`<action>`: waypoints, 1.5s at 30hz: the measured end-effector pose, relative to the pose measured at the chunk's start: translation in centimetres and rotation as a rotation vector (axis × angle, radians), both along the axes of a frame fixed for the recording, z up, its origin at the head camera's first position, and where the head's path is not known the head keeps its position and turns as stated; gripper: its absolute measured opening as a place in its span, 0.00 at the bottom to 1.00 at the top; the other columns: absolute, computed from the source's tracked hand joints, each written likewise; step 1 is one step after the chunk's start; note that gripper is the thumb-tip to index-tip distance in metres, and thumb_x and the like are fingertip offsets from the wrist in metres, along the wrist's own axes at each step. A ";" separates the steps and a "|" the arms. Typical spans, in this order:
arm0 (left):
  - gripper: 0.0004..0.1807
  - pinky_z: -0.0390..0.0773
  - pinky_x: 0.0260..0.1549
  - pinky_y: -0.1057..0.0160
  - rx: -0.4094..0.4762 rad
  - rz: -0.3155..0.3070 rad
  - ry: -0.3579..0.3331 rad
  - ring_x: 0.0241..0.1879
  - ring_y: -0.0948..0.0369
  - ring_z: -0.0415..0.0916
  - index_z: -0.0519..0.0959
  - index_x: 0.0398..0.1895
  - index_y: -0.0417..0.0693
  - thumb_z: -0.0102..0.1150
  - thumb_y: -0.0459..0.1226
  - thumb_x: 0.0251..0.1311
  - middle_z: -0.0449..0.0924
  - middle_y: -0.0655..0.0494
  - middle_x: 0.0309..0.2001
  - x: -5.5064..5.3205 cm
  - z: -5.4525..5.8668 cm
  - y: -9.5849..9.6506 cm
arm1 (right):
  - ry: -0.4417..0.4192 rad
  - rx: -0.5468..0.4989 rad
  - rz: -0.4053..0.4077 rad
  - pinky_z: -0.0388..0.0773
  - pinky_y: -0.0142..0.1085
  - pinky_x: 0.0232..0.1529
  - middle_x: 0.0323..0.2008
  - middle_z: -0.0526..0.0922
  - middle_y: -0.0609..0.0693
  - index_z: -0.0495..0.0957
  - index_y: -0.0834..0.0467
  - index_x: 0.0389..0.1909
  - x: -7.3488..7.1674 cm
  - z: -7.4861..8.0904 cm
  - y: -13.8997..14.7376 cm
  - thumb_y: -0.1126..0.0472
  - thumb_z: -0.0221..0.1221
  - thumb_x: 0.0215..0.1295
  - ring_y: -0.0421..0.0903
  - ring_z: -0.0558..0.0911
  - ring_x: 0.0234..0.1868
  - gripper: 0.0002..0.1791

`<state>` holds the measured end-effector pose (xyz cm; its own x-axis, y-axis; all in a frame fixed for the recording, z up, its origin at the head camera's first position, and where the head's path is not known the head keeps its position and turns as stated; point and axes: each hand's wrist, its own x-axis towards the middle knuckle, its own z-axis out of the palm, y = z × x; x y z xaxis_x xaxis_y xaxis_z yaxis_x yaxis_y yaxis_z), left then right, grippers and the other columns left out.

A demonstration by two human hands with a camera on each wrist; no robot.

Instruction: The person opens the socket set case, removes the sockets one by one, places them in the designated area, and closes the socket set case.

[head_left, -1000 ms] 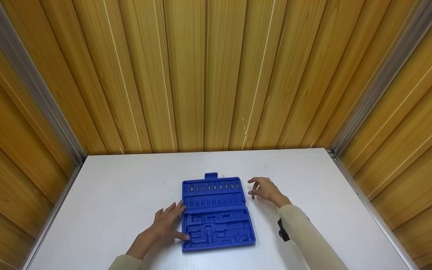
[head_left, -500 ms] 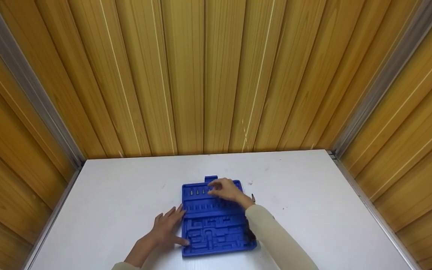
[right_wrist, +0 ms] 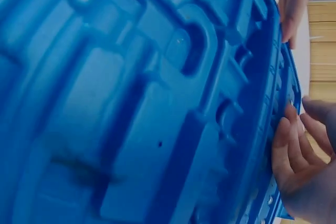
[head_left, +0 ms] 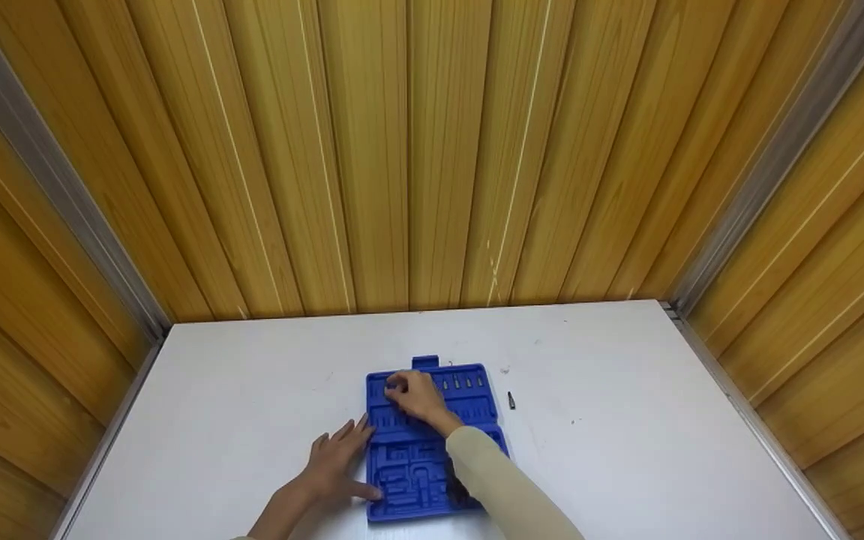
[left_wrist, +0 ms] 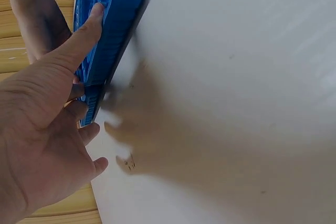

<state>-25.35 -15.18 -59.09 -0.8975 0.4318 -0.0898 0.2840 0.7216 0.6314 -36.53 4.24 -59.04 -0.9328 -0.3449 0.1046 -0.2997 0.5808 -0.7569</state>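
An open blue plastic tool case point(head_left: 396, 474) with moulded slots lies on the white table. Along its far half runs a row of small metal screwdriver bits point(head_left: 457, 382). My right hand point(head_left: 418, 396) reaches over the case to the left end of that row. Its thumb and forefinger meet there, pinching a small bit mostly hidden by the fingertips. My left hand point(head_left: 334, 459) steadies the case's left side, with straight thumb point(left_wrist: 88, 30) on the near rim and the fingers loosely spread along the edge. A dark tapered bit point(head_left: 511, 400) sits on the table right of the case.
The white table point(head_left: 252, 390) meets wood-patterned panel walls point(head_left: 379, 187) at the back and sides. A blue latch tab point(head_left: 425, 362) sticks out from the case's far edge. Small dark specks mark the tabletop.
My right hand has moved left, from beside the dark bit on the table, across the case to the left end of the bit row. The dark bit stays on the table; my left hand keeps its place.
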 end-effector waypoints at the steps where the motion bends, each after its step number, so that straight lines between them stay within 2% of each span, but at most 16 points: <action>1: 0.61 0.45 0.68 0.21 0.001 -0.001 0.005 0.77 0.31 0.50 0.61 0.76 0.34 0.82 0.52 0.42 0.52 0.36 0.80 0.1 0.0 0.0 | 0.022 0.029 -0.031 0.75 0.30 0.26 0.31 0.86 0.53 0.85 0.66 0.49 0.1 -0.1 -0.2 0.64 0.64 0.67 0.36 0.77 0.25 0.13; 5: 0.61 0.46 0.68 0.21 0.006 0.001 0.004 0.77 0.31 0.50 0.61 0.76 0.34 0.82 0.52 0.42 0.53 0.36 0.80 0.3 0.0 0.2 | 0.086 0.132 -0.132 0.78 0.37 0.31 0.29 0.85 0.50 0.86 0.63 0.47 0.3 -0.4 -0.8 0.61 0.67 0.66 0.38 0.76 0.28 0.13; 8: 0.60 0.45 0.69 0.21 0.012 0.003 -0.006 0.78 0.32 0.49 0.61 0.76 0.35 0.82 0.52 0.42 0.52 0.37 0.80 0.4 0.0 0.2 | 0.115 0.178 -0.172 0.83 0.44 0.34 0.31 0.88 0.52 0.87 0.62 0.45 0.3 -0.4 -1.2 0.60 0.68 0.64 0.43 0.82 0.29 0.12; 12: 0.60 0.43 0.69 0.21 0.028 0.002 -0.014 0.78 0.32 0.48 0.60 0.77 0.35 0.82 0.51 0.43 0.52 0.37 0.80 0.4 0.1 0.2 | 0.126 0.211 -0.186 0.85 0.50 0.41 0.38 0.91 0.56 0.88 0.62 0.43 0.2 -0.2 -1.5 0.59 0.68 0.63 0.52 0.88 0.37 0.12; 17: 0.60 0.44 0.70 0.22 0.015 0.007 -0.011 0.78 0.32 0.49 0.60 0.77 0.36 0.81 0.51 0.43 0.52 0.38 0.81 0.2 0.2 0.2 | 0.086 0.223 -0.178 0.84 0.55 0.46 0.43 0.90 0.57 0.85 0.59 0.44 -0.3 0.0 -1.6 0.58 0.69 0.63 0.58 0.88 0.44 0.12; 20: 0.61 0.44 0.70 0.22 0.008 0.008 -0.012 0.78 0.32 0.49 0.60 0.77 0.37 0.82 0.52 0.43 0.52 0.38 0.81 0.1 0.3 0.2 | 0.042 0.228 -0.172 0.83 0.53 0.44 0.43 0.89 0.56 0.82 0.57 0.46 -0.5 0.2 -1.6 0.58 0.69 0.64 0.55 0.86 0.41 0.12; 25: 0.61 0.45 0.70 0.22 -0.005 0.007 -0.011 0.78 0.32 0.49 0.60 0.77 0.37 0.81 0.53 0.43 0.52 0.38 0.81 0.0 0.2 0.1 | -0.053 0.195 -0.146 0.75 0.39 0.30 0.37 0.88 0.54 0.78 0.54 0.47 -0.7 0.7 -1.6 0.60 0.67 0.65 0.44 0.79 0.24 0.12; 27: 0.61 0.45 0.70 0.22 -0.005 0.007 -0.008 0.78 0.32 0.50 0.60 0.77 0.36 0.81 0.53 0.43 0.52 0.38 0.81 0.0 0.2 0.1 | -0.074 0.179 -0.136 0.75 0.38 0.28 0.36 0.88 0.54 0.78 0.54 0.46 -0.7 0.9 -1.6 0.59 0.66 0.67 0.45 0.80 0.20 0.10; 30: 0.61 0.45 0.68 0.20 -0.002 0.005 0.004 0.77 0.32 0.50 0.61 0.76 0.34 0.82 0.52 0.42 0.52 0.37 0.80 0.1 0.1 0.0 | -0.056 0.192 -0.119 0.83 0.45 0.38 0.41 0.89 0.56 0.82 0.57 0.46 -0.6 1.0 -1.7 0.57 0.65 0.68 0.51 0.87 0.30 0.10; 32: 0.61 0.46 0.67 0.19 0.001 0.002 0.014 0.77 0.31 0.51 0.61 0.76 0.33 0.82 0.52 0.42 0.53 0.36 0.80 0.2 0.1 0.0 | -0.031 0.205 -0.114 0.83 0.52 0.48 0.44 0.89 0.57 0.84 0.59 0.45 -0.4 1.0 -1.7 0.56 0.65 0.68 0.56 0.88 0.40 0.11; 34: 0.61 0.48 0.66 0.19 -0.002 -0.003 0.026 0.77 0.31 0.52 0.61 0.76 0.33 0.83 0.51 0.41 0.53 0.35 0.80 0.3 0.2 0.0 | -0.016 0.209 -0.112 0.81 0.56 0.51 0.45 0.89 0.58 0.85 0.60 0.43 -0.2 1.0 -1.8 0.56 0.65 0.68 0.57 0.88 0.43 0.12; 36: 0.61 0.49 0.66 0.19 -0.005 -0.004 0.032 0.77 0.31 0.52 0.61 0.75 0.32 0.83 0.51 0.41 0.54 0.35 0.80 0.3 0.2 0.1 | -0.028 0.198 -0.110 0.82 0.52 0.47 0.43 0.89 0.58 0.84 0.61 0.41 -0.1 1.1 -1.8 0.57 0.64 0.69 0.56 0.88 0.38 0.10; 38: 0.61 0.50 0.66 0.20 -0.013 -0.004 0.035 0.76 0.31 0.52 0.61 0.75 0.33 0.82 0.52 0.42 0.54 0.36 0.80 0.4 0.3 0.1 | -0.037 0.170 -0.100 0.83 0.46 0.38 0.40 0.88 0.59 0.82 0.61 0.39 0.0 1.1 -1.7 0.59 0.64 0.69 0.53 0.87 0.29 0.08; 41: 0.60 0.49 0.67 0.20 -0.016 0.003 0.024 0.77 0.32 0.52 0.61 0.76 0.33 0.82 0.51 0.42 0.54 0.36 0.80 0.3 0.3 0.0 | -0.058 0.114 -0.063 0.78 0.34 0.25 0.41 0.87 0.60 0.80 0.63 0.37 0.1 1.1 -1.5 0.62 0.63 0.70 0.47 0.82 0.23 0.07; 43: 0.60 0.48 0.67 0.20 -0.018 0.005 0.021 0.77 0.32 0.51 0.61 0.76 0.34 0.82 0.51 0.43 0.53 0.37 0.80 0.2 0.2 0.1 | -0.055 0.078 -0.046 0.80 0.36 0.27 0.42 0.86 0.61 0.79 0.64 0.38 0.2 1.1 -1.4 0.64 0.62 0.70 0.47 0.82 0.28 0.06; 45: 0.60 0.47 0.68 0.21 -0.014 0.007 0.017 0.77 0.32 0.51 0.61 0.76 0.34 0.82 0.51 0.43 0.53 0.37 0.80 0.1 0.1 0.1 | -0.050 0.051 -0.038 0.83 0.41 0.36 0.43 0.86 0.62 0.80 0.65 0.39 0.3 0.9 -1.3 0.66 0.61 0.70 0.50 0.83 0.35 0.05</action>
<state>-25.21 -15.10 -58.98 -0.9019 0.4244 -0.0807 0.2895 0.7324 0.6162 -36.22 2.94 -58.11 -0.9491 -0.3124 0.0407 -0.2388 0.6292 -0.7396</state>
